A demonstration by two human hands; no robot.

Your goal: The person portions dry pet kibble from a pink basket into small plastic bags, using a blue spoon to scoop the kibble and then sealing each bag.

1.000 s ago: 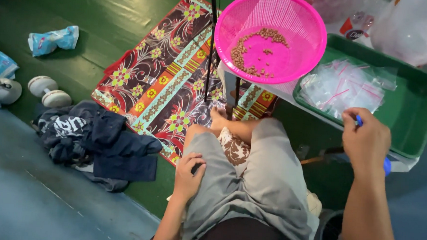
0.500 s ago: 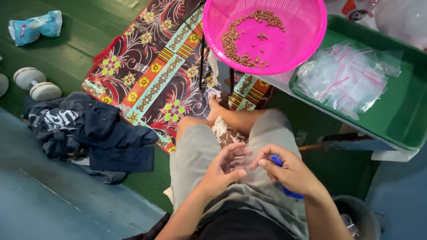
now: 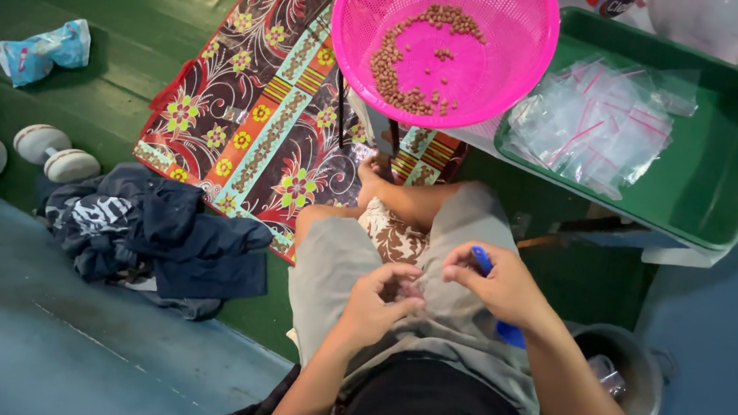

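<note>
Seated cross-legged, both hands together over lap. Right hand (image 3: 499, 286) curled shut around blue scoop (image 3: 486, 262), thumb and fingers pinched toward left. Left hand (image 3: 377, 300) half-closed, fingertips pinching something small against grey shorts (image 3: 341, 257); cannot tell what, likely a clear little bag. Pink basket (image 3: 512, 38) with brown pellets (image 3: 393, 66) ahead; green tray (image 3: 724, 176) of small clear bags (image 3: 592, 122) beside it. Best kept: bag mouth held wide, scoop tilted slowly, hands low over lap to catch spills.

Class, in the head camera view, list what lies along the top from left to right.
Crumpled blue bag → patterned floral mat → pink basket of brown pellets → small clear plastic bags → green tray.
</note>
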